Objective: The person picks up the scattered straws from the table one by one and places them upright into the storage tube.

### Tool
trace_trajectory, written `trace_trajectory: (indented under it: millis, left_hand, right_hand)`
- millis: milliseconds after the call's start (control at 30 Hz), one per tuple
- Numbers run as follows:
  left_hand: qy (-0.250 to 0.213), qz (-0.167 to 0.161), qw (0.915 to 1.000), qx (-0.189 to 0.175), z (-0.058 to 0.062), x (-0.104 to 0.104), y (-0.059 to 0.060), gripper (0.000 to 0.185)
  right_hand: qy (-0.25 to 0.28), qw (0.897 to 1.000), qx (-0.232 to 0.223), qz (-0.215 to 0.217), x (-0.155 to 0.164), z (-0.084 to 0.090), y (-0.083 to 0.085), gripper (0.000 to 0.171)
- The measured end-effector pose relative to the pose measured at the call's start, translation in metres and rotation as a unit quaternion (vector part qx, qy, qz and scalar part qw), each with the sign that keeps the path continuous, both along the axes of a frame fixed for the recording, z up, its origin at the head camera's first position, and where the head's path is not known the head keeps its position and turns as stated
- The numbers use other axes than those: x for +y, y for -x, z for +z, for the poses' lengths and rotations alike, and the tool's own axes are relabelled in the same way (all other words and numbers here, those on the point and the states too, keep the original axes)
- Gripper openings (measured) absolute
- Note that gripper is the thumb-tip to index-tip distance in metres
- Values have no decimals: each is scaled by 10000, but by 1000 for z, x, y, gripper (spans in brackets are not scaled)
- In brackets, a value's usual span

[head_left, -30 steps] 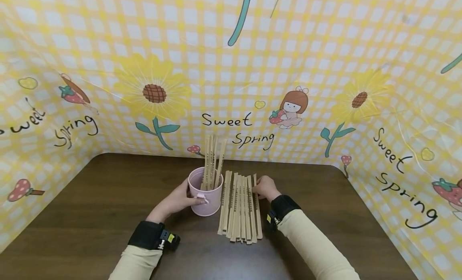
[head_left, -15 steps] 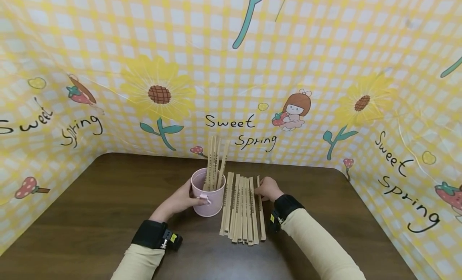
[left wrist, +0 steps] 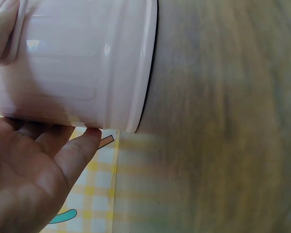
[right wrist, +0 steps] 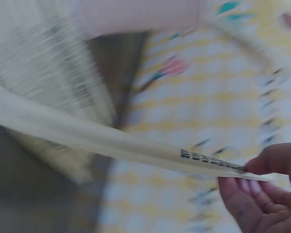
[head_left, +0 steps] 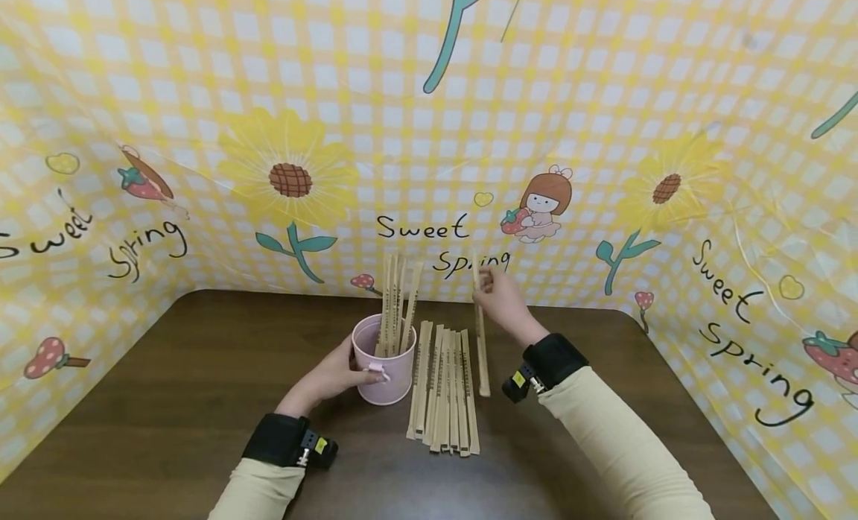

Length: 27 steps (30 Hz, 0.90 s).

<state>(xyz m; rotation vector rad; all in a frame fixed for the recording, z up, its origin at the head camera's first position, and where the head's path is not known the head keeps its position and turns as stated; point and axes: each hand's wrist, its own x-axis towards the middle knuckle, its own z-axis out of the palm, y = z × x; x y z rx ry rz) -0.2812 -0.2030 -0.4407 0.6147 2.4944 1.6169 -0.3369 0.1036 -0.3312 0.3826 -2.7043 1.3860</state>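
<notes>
Left hand (head_left: 335, 375): wrapped round the near-left side of the pink cup (head_left: 385, 363), thumb towards the rim and fingers curved against the wall; the left wrist view shows the fingertips (left wrist: 85, 145) pressed to the cup's base edge. Black wrist strap and cream sleeve behind it.

Pink cup: upright on the dark wooden counter (head_left: 167, 401), about midway between its left and right edges and towards the back edge. Small pink bow on its near side. It holds several standing sticks (head_left: 397, 300), paper-wrapped and leaning slightly, their tops well above the rim.

Right hand (head_left: 501, 300): raised above the counter near its back edge, thumb and fingers pinching the top end of one wrapped stick (head_left: 480, 349). The stick hangs nearly upright with its lower end pointing at the counter; whether that end touches the surface cannot be told. The right wrist view, blurred, shows the fingertips (right wrist: 271, 162) closed on the printed end of the wrapper.

Row of wrapped sticks (head_left: 442, 390): lying flat on the counter just beside the cup's right side, packed side by side, ends pointing to the back and front edges. The held stick stands just to the right of this row.

Backdrop (head_left: 429, 132): yellow checked sheet with sunflowers, strawberries and the words "Sweet Spring", standing along the counter's back and side edges.
</notes>
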Motion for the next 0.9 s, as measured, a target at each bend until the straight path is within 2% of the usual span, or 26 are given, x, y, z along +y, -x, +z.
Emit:
trace_trajectory:
  millis: [100,200,267,333,400,633,767,900]
  left_hand:
    - [-45,-1,10000,-41,-1,-1,-1,99]
    - [-67,23,10000,-70,0,-1,-1,100]
    - [-57,35,10000,-45,1,-2,-1,100]
    - [-52,51,10000,-10,2,-2,0,100]
    - [-28,46,10000,37,2,-2,1,99]
    - [111,45,9999,-35,2,0,2,102]
    - [116,64,9999,-59,1,0,1,102]
    - [152,90,9998,-59,0,-1,-1,102]
  right_hand:
    - [629,9947,807,105,-14,32,-10,48]
    - [1503,9783,1395,300,-30,58,-22,45]
    - [1951,9658,1645,468,-40,67,-29,43]
    - [2170,9589,1723,611,-50,69,-34,41]
    - [2136,9576,1779,760,-58,64,-35,40]
    - [1379,9713,1792,733,-74,25,-27,38]
    - [1143,9789,1554,679,-79,3,-23,39]
    - [1137,9849,1116,676,-85,-15,-22,40]
